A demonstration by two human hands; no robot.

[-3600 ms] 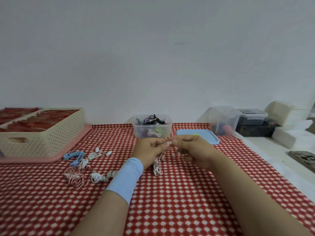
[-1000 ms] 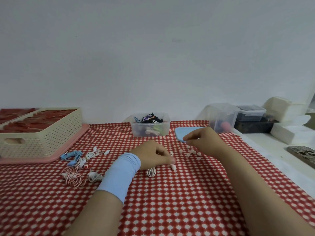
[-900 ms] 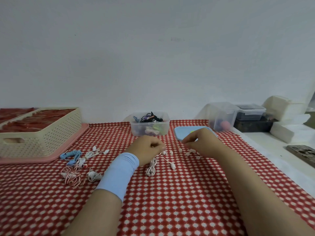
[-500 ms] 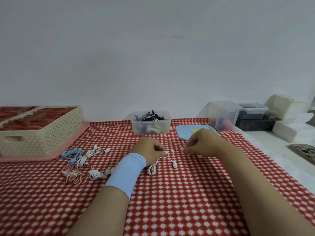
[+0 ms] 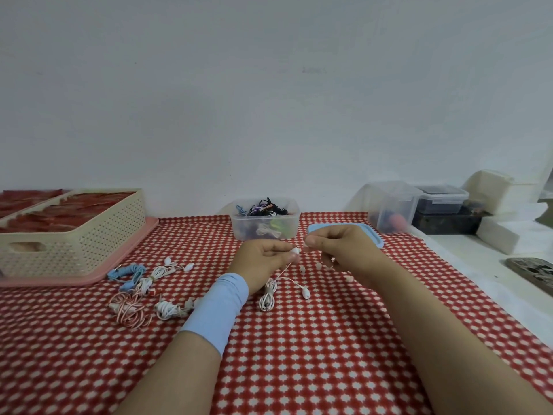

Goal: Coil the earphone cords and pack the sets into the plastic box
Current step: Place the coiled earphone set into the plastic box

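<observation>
Head view over red-checked tablecloth (image 5: 299,360). Left hand (image 5: 263,262), light blue wristband (image 5: 215,310) on the forearm, raised above the cloth and pinching one bud of white earphone set (image 5: 267,298) between thumb and forefinger; cord trailing down to a small coiled bundle and second bud lying on the cloth just below. Right hand (image 5: 341,250) just beside, fingertips curled together near the held bud; whether gripping anything, impossible to tell. Loose ear tips (image 5: 302,268) on the cloth beneath both hands. Clear plastic box (image 5: 239,233) behind the hands, open, coiled sets inside; blue lid (image 5: 372,233) to its right. Further earphone sets (image 5: 128,310) piled at left, near cream basket (image 5: 74,238).
</observation>
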